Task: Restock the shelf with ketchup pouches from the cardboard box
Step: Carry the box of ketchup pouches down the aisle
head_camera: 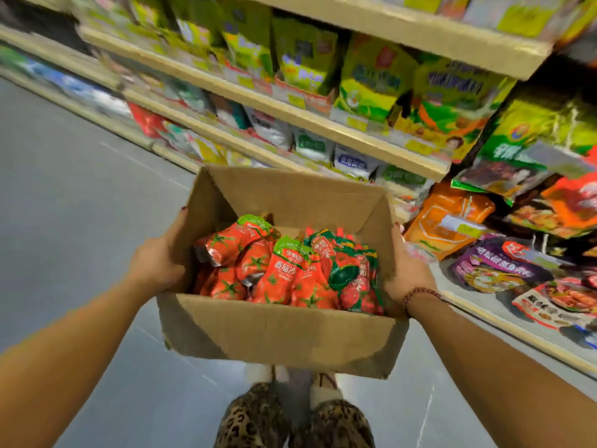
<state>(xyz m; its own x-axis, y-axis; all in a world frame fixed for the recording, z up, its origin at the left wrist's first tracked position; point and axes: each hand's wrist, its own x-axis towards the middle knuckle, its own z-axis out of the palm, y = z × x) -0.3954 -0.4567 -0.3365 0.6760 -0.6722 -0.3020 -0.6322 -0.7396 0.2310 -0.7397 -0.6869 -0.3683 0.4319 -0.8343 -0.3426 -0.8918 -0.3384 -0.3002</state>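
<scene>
In the box (277,337), pouches (284,270) caps-forward

Print on the shelf packs (371,82) is blurred; lower ketchup pouches (284,270) hide under upper ones; both forearms (80,334) run off-frame.

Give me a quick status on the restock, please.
Left hand, right hand press box sides, carrying it. Pouches inside. Nothing blocks shelf ahead.

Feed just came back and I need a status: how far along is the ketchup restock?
Done: nothing visible yet; the brown cardboard box holds a heap of red-and-green ketchup pouches. In hand: the left hand and right hand carry the box by its sides, beside the beige shelves. Left: free a hand, then move every pouch onto the shelf.
</scene>
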